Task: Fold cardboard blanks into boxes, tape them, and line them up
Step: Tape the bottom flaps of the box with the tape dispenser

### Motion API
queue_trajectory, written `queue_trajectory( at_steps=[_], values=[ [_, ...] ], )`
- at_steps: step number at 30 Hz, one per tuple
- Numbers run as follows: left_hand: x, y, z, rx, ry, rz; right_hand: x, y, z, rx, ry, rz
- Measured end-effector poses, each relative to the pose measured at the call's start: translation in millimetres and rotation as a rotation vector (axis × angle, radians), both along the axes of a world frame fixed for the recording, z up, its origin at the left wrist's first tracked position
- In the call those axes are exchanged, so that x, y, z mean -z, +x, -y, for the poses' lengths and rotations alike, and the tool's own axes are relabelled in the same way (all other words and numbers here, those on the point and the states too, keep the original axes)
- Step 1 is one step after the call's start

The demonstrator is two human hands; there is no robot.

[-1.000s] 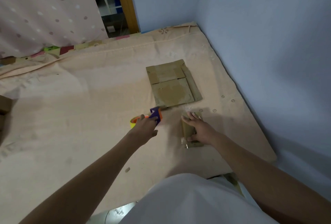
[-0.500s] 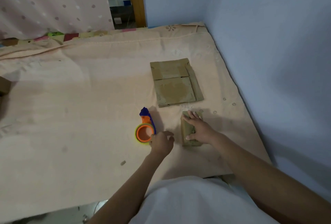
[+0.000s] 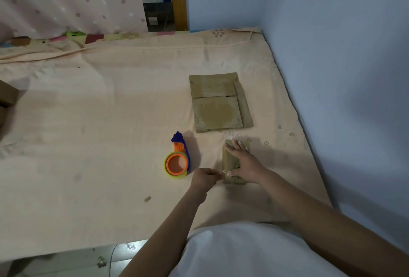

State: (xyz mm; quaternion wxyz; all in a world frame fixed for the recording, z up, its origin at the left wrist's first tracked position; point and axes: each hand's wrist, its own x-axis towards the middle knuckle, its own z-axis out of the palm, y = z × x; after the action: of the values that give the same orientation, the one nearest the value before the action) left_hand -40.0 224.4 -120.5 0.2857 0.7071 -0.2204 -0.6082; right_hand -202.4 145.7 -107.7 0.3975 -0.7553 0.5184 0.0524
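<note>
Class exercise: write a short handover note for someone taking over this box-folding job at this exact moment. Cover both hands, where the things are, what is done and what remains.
Right hand: flat, pressing the small folded box onto the bed sheet.
Left hand: fingers curled at the box's near left corner, seemingly pinching a tape end; hard to tell.
Tape dispenser: lying on the sheet, left of the box.
Flat cardboard blanks: stacked beyond the box.
Done: this box is folded.
Left: finish taping, line it up, fold the blanks.

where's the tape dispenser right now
In the head view the tape dispenser lies on the peach sheet, left of the small box and just beyond the left hand.
</note>
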Motion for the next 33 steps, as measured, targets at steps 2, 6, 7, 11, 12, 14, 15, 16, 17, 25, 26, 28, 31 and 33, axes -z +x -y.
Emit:
queue_trajectory(
  at_steps=[2,6,7,11,12,14,15,16,17,25,26,28,31,33],
  values=[
    [2.3,-4.1,0.1,-0.028,0.012,0.021,0.9,-0.8,0.1,-0.004,0.004,0.011],
    [11.1,-10.3,-1.2,-0.109,0.063,0.010,3.8,-2.0,0.0,-0.013,-0.006,0.017],
    [13.7,-12.7,-2.6,-0.152,0.094,-0.029,4.6,-2.1,-0.2,-0.013,-0.013,0.019],
    [12.4,-26.5,-8.6,-0.396,0.190,-0.259,7.4,-2.4,-1.7,-0.002,-0.031,0.038],
    [11.5,-30.0,-8.3,-0.450,0.197,-0.300,8.3,-2.4,-1.7,0.002,-0.033,0.042],
    [12.9,-35.5,-7.5,-0.520,0.205,-0.322,10.4,-2.5,-1.4,0.003,-0.033,0.043],
    [14.6,-38.1,-7.2,-0.542,0.195,-0.302,10.9,-2.5,-1.2,0.002,-0.033,0.040],
    [16.0,-40.5,-6.5,-0.560,0.170,-0.264,12.0,-2.8,-0.9,0.001,-0.036,0.037],
    [16.3,-42.0,-6.0,-0.562,0.129,-0.184,12.5,-2.7,-0.8,-0.001,-0.037,0.033],
    [-1.8,-33.5,-22.5,0.276,-0.573,0.594,-10.4,-7.3,2.9,0.040,0.098,0.109],
    [-0.5,-29.3,-23.7,0.381,-0.652,0.662,-15.3,-9.4,4.9,0.085,0.127,0.156],
    [4.3,-19.4,-21.0,0.588,-0.766,0.791,-24.8,-12.9,4.5,0.181,0.111,0.244],
    [4.0,-8.9,-9.4,0.812,-0.783,0.928,-28.3,-31.9,1.1,0.301,-0.116,0.290],
    [-1.2,-5.7,-5.9,0.865,-0.791,0.913,-28.0,-52.3,-3.3,0.213,-0.173,0.228]
  ],
)
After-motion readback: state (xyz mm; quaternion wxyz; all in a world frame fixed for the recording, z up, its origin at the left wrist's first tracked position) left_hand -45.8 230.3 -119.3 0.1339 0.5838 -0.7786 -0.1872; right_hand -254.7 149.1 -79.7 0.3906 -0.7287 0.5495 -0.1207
